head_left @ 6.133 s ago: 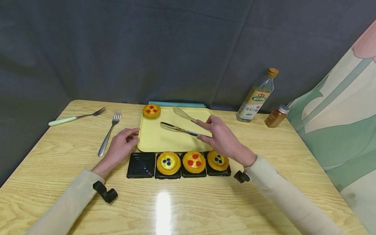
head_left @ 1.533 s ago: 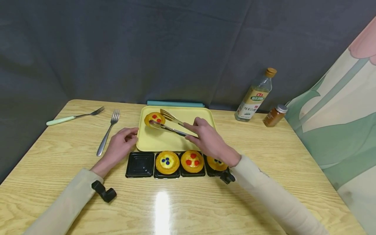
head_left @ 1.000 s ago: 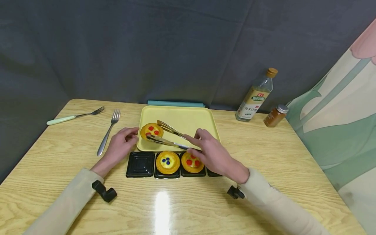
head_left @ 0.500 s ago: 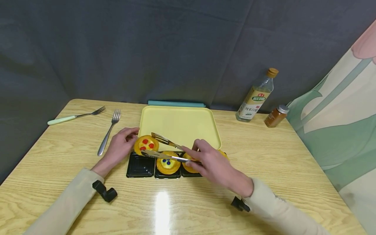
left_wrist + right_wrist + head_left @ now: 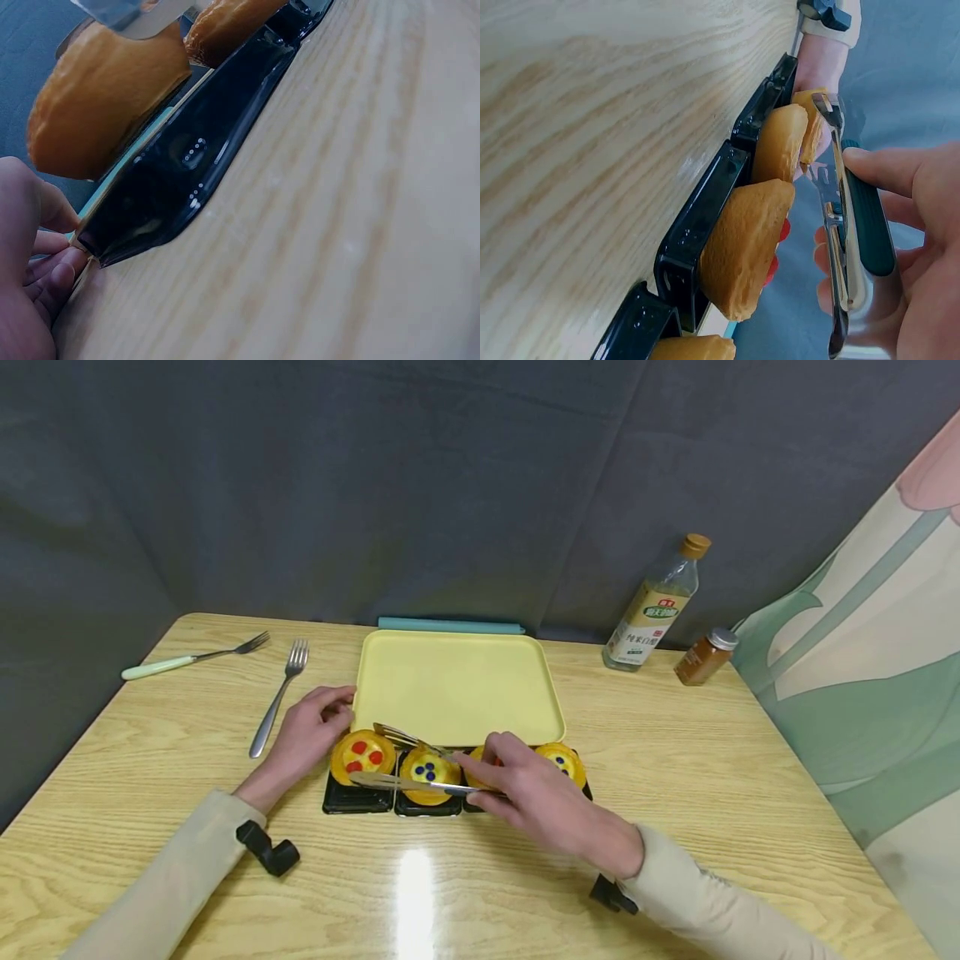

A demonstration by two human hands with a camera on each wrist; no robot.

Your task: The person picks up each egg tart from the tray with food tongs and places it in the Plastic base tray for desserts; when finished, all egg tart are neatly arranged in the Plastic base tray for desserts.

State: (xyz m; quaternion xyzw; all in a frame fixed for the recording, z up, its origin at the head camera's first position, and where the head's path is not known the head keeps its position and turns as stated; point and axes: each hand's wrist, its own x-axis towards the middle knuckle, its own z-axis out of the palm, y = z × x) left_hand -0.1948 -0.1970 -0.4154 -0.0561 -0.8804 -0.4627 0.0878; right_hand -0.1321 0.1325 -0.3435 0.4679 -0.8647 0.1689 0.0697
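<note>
My right hand (image 5: 536,789) grips a pair of metal food tongs (image 5: 866,247) with dark green grips. The ends of the tongs hold an egg tart with red dots (image 5: 362,757), tilted just above the leftmost black plastic tray (image 5: 357,802); the left wrist view shows a gap under this tart (image 5: 112,97). Three more tarts sit in the black trays to the right: a blue-dotted tart (image 5: 429,771), a red-dotted one (image 5: 746,247) and another blue-dotted one (image 5: 564,763). With thumb and fingers, my left hand (image 5: 311,727) pinches the left rim of the yellow tray (image 5: 457,685).
Two forks lie at the left, one with a pale green handle (image 5: 157,667) and one all metal (image 5: 277,702). A vinegar bottle (image 5: 651,610) and a small brown jar (image 5: 707,657) stand at the back right. A teal bar (image 5: 450,626) lies behind the yellow tray.
The tongs have taken hold of the red-dotted tart at the yellow tray's back left corner and carried it toward me, over the leftmost black tray. The left hand has stayed put.
</note>
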